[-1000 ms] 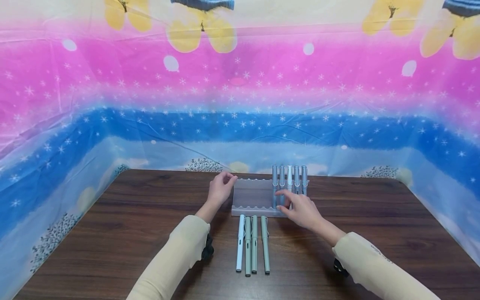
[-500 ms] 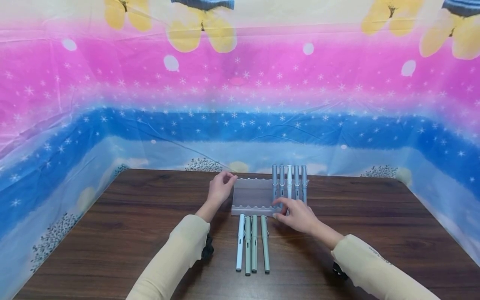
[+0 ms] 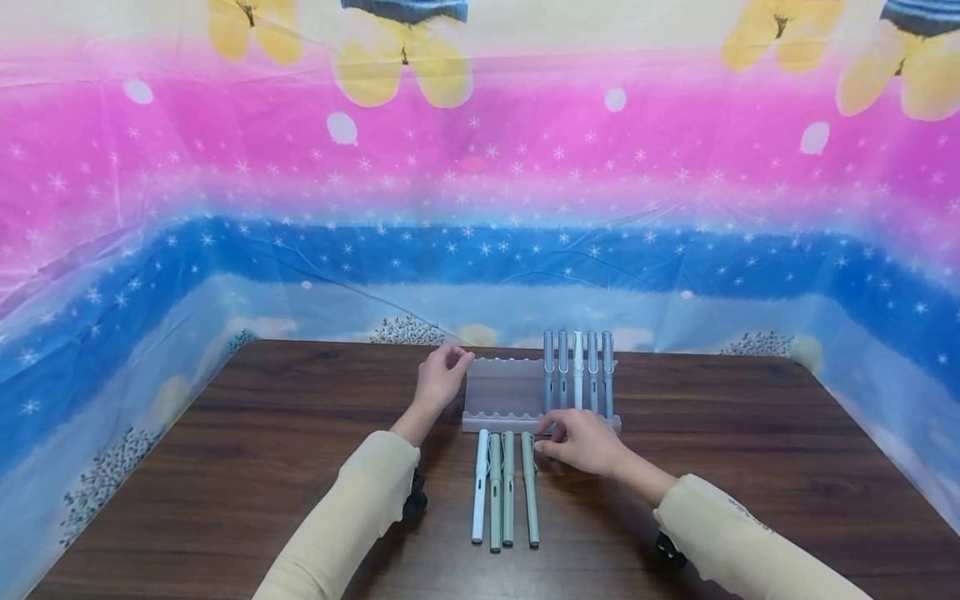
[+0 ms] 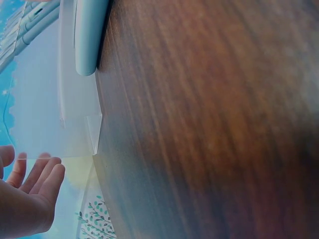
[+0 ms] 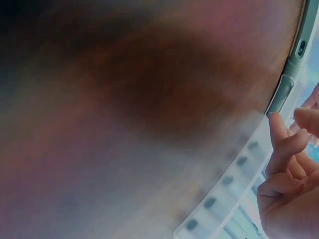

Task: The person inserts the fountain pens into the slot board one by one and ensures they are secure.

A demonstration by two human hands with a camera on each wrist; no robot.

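Over table (image 3: 240,450), left hand (image 3: 441,379) pinching rack (image 3: 504,388), right hand (image 3: 585,442) loosely parted beside green pen (image 3: 531,500).

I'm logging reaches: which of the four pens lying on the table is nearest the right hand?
The rightmost green pen in the head view: its clip end is beside the right hand, and a gap separates it from the other three pens.

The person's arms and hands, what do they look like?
The left sleeve and right sleeve are pale cream, the right one with small dark marks. Something black shows beneath each. The left hand and right hand wear no gloves.
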